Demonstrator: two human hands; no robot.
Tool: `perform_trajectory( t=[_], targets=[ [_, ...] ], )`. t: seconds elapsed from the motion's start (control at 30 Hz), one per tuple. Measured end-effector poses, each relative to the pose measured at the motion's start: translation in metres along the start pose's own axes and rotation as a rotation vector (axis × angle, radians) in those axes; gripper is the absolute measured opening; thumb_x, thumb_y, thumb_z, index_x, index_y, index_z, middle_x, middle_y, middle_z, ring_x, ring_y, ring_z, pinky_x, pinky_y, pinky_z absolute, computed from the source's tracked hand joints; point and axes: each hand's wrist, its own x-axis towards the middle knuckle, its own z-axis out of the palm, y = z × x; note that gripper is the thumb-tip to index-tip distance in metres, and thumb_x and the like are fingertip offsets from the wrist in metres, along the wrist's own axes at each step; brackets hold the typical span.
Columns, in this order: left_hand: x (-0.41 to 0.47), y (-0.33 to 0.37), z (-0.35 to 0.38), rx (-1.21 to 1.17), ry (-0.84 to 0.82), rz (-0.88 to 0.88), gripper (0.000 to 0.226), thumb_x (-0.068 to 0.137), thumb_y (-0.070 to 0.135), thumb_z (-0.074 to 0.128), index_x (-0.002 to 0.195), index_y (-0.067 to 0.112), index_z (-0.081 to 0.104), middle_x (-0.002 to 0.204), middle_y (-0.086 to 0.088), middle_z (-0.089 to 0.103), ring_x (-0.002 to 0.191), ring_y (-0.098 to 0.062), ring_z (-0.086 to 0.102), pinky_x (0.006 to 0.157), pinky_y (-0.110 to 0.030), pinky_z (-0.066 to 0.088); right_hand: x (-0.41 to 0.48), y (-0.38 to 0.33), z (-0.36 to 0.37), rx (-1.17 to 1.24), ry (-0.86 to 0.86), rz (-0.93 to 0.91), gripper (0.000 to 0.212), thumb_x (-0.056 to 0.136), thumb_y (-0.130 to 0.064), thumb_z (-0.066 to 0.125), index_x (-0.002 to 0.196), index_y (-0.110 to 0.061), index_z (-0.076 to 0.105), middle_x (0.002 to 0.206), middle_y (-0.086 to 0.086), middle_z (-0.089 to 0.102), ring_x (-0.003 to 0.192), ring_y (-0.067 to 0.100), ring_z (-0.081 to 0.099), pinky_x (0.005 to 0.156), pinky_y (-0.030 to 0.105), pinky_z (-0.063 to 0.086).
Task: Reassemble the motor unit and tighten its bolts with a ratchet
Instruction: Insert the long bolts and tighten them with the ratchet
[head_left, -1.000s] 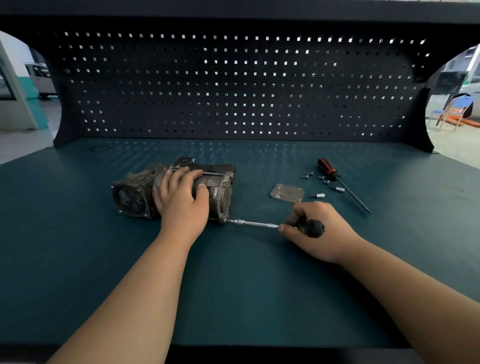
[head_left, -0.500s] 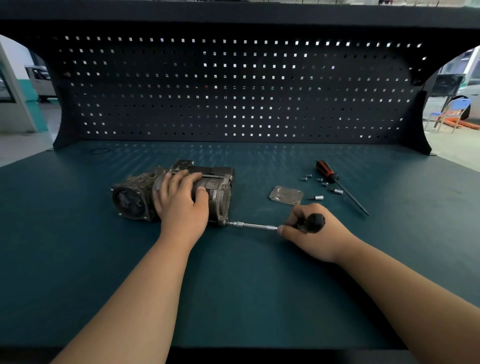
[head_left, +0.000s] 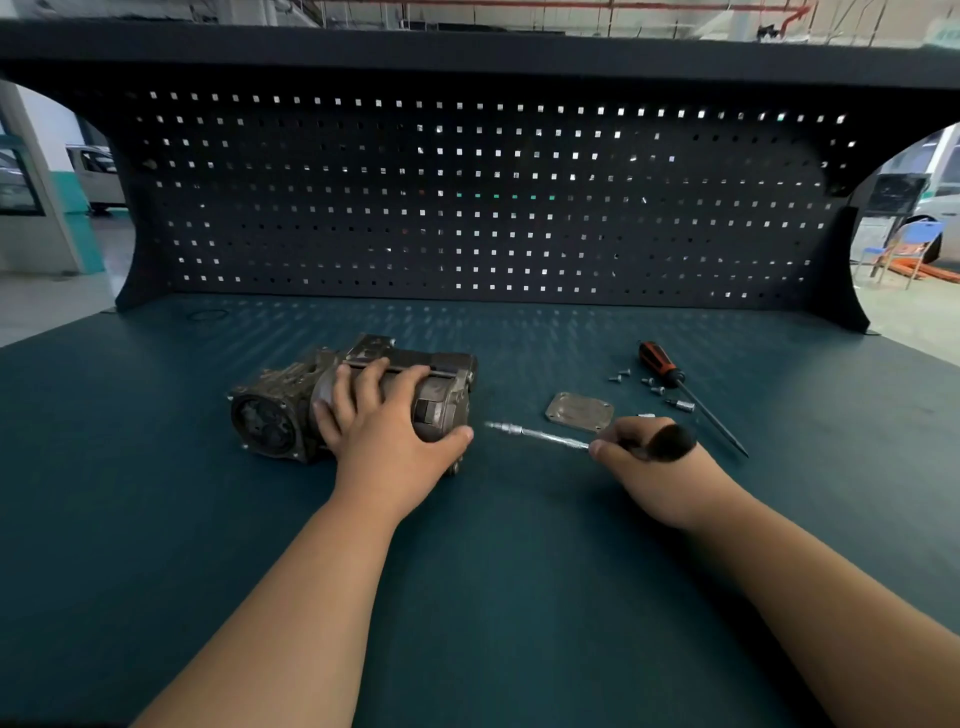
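Only the head view to go on. This looks like the bolt-tightening part. The motor unit (head_left: 291, 410) lies on its side left of centre on the surface (head_left: 467, 597). The left hand (head_left: 387, 421) is on top of it, grip wrapped over the housing with the thumb down at the right end, pinning it in place. The right hand (head_left: 649, 462), right of centre, has its grip closed round the black knob handle of the ratchet (head_left: 540, 434), with the shaft pointing left at the motor's end face. The tip is a bit blurred, but it looks just clear of the casting and not on a bolt.

My guess for the next move is seating the tip square on a bolt head at that end. The body will need holding firm so it doesn't roll under torque.

Other stuff: a small metal cover plate (head_left: 579, 413) sits just behind the shaft and isn't fitted, so reassembly isn't finished. Further right there's an orange-and-black screwdriver (head_left: 662, 364), a few loose screws (head_left: 621, 375) and a small socket bit (head_left: 680, 404). Nothing lies between the tip and the motor, though the left thumb is close to that corner.
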Motion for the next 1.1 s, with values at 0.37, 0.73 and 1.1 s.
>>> perform_trajectory(
  t=[0.37,0.73,1.1],
  targets=[
    [0.005,-0.009,-0.008,-0.031,-0.026,-0.005,0.068,0.059,0.053,0.069,0.120,0.045,0.040,0.135,0.011,0.026,0.135,-0.010,-0.002,0.115,-0.048,-0.007,0.016,-0.024,-0.001,0.301,-0.007,0.082,0.041,0.089,-0.021,0.060,0.049,-0.027,0.061,0.041,-0.013,0.047,0.034,0.002,0.036,0.038,0.013,0.027],
    [0.003,0.025,0.009,0.122,0.154,0.190,0.052,0.081,0.046,0.063,0.129,0.028,0.055,0.130,0.003,0.055,0.123,-0.023,0.039,0.111,-0.042,0.016,0.016,-0.022,0.009,0.426,0.027,0.079,0.025,0.086,-0.022,0.063,0.062,-0.029,0.067,0.048,-0.013,0.052,0.039,0.001,0.039,0.039,0.015,0.031],
    [0.003,0.027,0.012,0.131,0.178,0.165,0.045,0.084,0.042,0.062,0.126,0.026,0.057,0.126,0.002,0.058,0.120,-0.024,0.042,0.109,-0.042,0.017,0.018,-0.014,0.012,0.306,0.074,-0.037,0.011,0.088,-0.024,0.064,0.078,-0.022,0.068,0.066,-0.009,0.062,0.055,0.008,0.051,0.054,0.023,0.042]
  ],
)
